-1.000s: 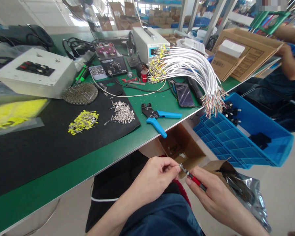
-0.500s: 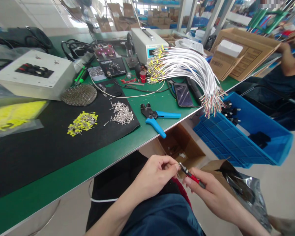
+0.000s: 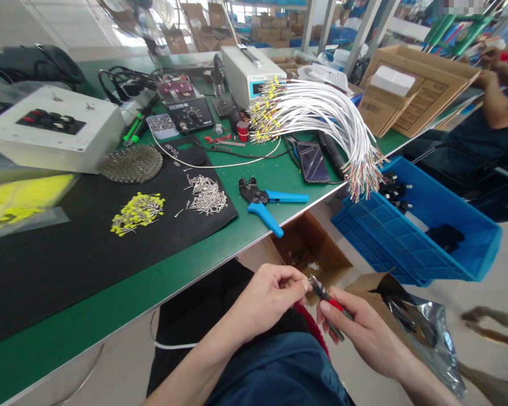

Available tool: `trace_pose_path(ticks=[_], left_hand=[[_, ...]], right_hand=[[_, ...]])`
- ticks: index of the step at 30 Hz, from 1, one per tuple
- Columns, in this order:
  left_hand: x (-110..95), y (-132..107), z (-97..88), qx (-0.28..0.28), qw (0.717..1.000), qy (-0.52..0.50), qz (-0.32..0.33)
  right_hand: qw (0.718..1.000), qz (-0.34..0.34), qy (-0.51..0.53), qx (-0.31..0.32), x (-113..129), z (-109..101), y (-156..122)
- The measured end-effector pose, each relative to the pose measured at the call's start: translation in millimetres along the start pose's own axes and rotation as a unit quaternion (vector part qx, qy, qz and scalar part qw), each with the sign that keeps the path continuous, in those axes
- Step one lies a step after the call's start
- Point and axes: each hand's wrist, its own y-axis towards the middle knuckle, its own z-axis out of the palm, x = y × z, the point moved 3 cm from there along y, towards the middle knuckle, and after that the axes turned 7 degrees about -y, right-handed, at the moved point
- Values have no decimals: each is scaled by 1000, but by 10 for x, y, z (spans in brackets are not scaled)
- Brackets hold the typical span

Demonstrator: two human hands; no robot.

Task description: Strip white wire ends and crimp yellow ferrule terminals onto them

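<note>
Below the bench edge, over my lap, my left hand (image 3: 267, 296) pinches something too small to make out at its fingertips. My right hand (image 3: 358, 330) grips small red-handled cutters (image 3: 328, 300), whose jaws meet the left fingertips. On the black mat (image 3: 68, 259) lie a pile of yellow-headed components (image 3: 136, 212) and a pile of small metal pins (image 3: 206, 194). Blue-handled crimping pliers (image 3: 266, 202) lie on the green bench (image 3: 254, 225). A bundle of white wires (image 3: 322, 115) arches over the bench edge toward a blue crate (image 3: 423, 237).
A white box with sockets (image 3: 55, 132), a soldering station (image 3: 186, 107), a white instrument (image 3: 248, 70) and a phone (image 3: 313, 162) sit on the bench. An open cardboard box (image 3: 317, 254) and a silvery bag (image 3: 423, 332) lie below. Another person's arm (image 3: 497, 93) rests at right.
The cutter handles have spread slightly in my right hand. My hands stay together, shifted a little. The view has drifted, and a blurred shape has come in at the lower right.
</note>
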Motion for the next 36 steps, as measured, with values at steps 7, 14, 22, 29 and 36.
trace_pose_path(ticks=[7, 14, 22, 29, 36], left_hand=[[-19, 32, 17, 7, 1000, -18, -7], [-21, 56, 27, 8, 1000, -23, -14], [-21, 89, 45, 6, 999, -29, -23], [-26, 101, 40, 10, 999, -27, -29], [-10, 109, 28, 16, 999, -25, -31]], right_hand=[[1000, 9, 12, -4, -48, 1, -13], [1000, 2, 2, -16, -58, -21, -5], [999, 3, -19, -30, -98, -32, -18], [999, -2, -31, -27, -87, -57, -30], [999, -7, -27, -21, -92, -71, -31]])
